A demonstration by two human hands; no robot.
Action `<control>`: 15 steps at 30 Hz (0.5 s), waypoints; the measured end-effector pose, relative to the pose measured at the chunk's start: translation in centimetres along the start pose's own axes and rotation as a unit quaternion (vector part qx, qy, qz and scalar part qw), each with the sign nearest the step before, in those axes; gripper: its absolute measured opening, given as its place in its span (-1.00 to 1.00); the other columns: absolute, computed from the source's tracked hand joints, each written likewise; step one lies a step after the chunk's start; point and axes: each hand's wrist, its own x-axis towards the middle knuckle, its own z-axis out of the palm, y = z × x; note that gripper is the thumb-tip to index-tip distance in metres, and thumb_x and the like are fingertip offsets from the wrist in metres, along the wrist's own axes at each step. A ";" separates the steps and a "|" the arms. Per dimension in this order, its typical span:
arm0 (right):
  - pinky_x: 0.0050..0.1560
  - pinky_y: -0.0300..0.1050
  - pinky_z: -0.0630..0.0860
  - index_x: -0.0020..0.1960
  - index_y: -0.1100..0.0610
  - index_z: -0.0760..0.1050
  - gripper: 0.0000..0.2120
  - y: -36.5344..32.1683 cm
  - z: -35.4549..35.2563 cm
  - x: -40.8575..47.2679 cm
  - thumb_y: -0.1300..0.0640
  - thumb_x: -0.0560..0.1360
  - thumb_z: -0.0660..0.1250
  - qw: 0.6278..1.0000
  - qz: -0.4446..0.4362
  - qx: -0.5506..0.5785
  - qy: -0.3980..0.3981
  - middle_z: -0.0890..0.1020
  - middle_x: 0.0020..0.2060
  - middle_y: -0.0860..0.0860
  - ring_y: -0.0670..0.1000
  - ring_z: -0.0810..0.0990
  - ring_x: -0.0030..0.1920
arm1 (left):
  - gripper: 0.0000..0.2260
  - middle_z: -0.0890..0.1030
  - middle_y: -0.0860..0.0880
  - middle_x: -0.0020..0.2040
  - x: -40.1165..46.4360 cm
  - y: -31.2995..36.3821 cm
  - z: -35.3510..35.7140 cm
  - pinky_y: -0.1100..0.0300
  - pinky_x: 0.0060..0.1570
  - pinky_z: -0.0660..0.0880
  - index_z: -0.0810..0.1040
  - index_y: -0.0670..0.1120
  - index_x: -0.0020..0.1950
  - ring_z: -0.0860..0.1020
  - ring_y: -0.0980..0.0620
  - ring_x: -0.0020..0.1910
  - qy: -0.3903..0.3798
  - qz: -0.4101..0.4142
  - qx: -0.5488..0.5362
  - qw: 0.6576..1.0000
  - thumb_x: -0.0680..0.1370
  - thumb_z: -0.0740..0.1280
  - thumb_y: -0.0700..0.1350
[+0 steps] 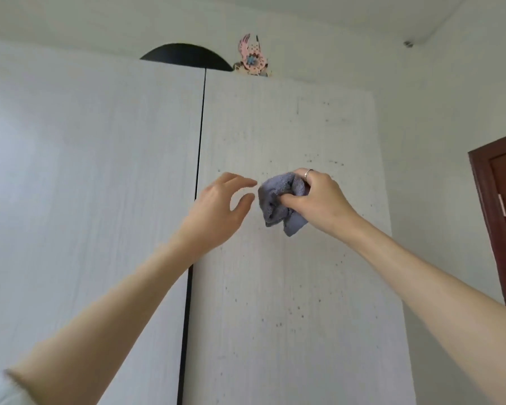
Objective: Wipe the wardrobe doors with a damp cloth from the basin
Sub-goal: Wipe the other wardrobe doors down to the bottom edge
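Before the right wardrobe door [289,273], your right hand [319,200] holds the cloth [278,203], your left hand [216,209] just left of it, apart.

The wardrobe doors are two tall, pale panels with a faint vertical grain, closed and parted by a narrow dark gap. The right door [289,273] is scattered with small dark specks, thickest toward its right edge and lower half; the left door [85,185] looks cleaner. The cloth [278,203] is a small grey-blue towel, bunched into folds, held in front of the right door's middle, just right of the gap.
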 end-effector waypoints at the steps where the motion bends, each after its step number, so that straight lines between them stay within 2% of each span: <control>1: -0.14 -0.20 0.34 -0.08 0.15 0.46 -0.88 0.3 -0.3 1.1 0.17 0.41 0.34 0.999 -0.018 -0.040 0.013 0.51 -0.10 0.00 -0.01 0.47 -0.07 | -0.73 0.48 0.01 0.25 0.7 -0.9 -0.3 0.27 0.15 0.34 0.51 -0.07 0.29 0.45 0.05 0.20 0.007 0.007 0.047 0.999 0.60 0.22 -0.12; 3: -0.09 -0.23 0.29 -0.03 0.12 0.43 -0.86 0.4 -1.7 4.5 0.18 0.42 0.31 0.985 -0.088 -0.145 0.022 0.44 -0.07 -0.06 -0.05 0.40 0.00 | -0.69 0.42 -0.01 0.35 3.3 -2.7 -1.3 0.15 0.24 0.31 0.47 -0.09 0.34 0.38 -0.01 0.32 0.037 0.022 0.138 0.990 0.61 0.19 -0.13; 6: -0.07 -0.20 0.31 0.11 0.15 0.44 -0.75 0.1 -3.0 8.4 0.26 0.43 0.24 0.970 -0.131 -0.191 0.076 0.49 0.01 -0.03 0.01 0.42 0.08 | -0.65 0.33 -0.03 0.44 6.2 -5.1 -2.9 -0.01 0.32 0.24 0.38 -0.08 0.41 0.23 -0.04 0.45 0.071 -0.011 0.231 0.970 0.62 0.13 -0.14; 9: -0.12 -0.18 0.26 0.14 0.16 0.43 -0.71 -0.3 -2.9 11.5 0.28 0.42 0.23 0.958 -0.154 -0.198 0.139 0.52 0.01 0.04 0.05 0.43 0.05 | -0.59 0.14 -0.02 0.53 8.0 -7.0 -3.6 -0.02 0.43 0.03 0.19 -0.05 0.50 0.02 -0.02 0.52 0.061 -0.056 0.286 0.955 0.64 0.02 -0.09; 11: -0.14 -0.18 0.26 0.11 0.17 0.43 -0.73 -0.6 -2.3 12.8 0.30 0.42 0.23 0.943 -0.203 -0.229 0.127 0.54 0.01 0.05 0.06 0.43 0.04 | -0.57 0.00 0.01 0.56 8.7 -7.8 -4.0 -0.04 0.46 -0.08 0.07 -0.02 0.53 -0.09 -0.01 0.53 0.042 -0.055 0.319 0.945 0.65 -0.05 -0.06; 13: -0.11 -0.18 0.28 0.14 0.17 0.45 -0.71 -1.3 -1.2 14.4 0.32 0.43 0.23 0.927 -0.257 -0.246 0.118 0.55 0.02 0.08 0.07 0.44 0.07 | -0.56 -0.08 0.04 0.56 9.6 -8.5 -4.9 -0.04 0.47 -0.14 -0.01 -0.01 0.55 -0.16 -0.01 0.53 0.034 -0.046 0.344 0.937 0.65 -0.10 -0.04; 15: -0.02 -0.11 0.36 0.15 0.18 0.49 -0.67 -2.5 0.1 16.5 0.37 0.41 0.23 0.915 -0.282 -0.249 0.144 0.57 0.05 0.10 0.11 0.45 0.11 | -0.55 -0.12 0.07 0.56 10.5 -9.3 -5.8 -0.03 0.47 -0.15 -0.07 0.01 0.55 -0.18 0.00 0.53 0.017 -0.053 0.361 0.931 0.66 -0.12 -0.02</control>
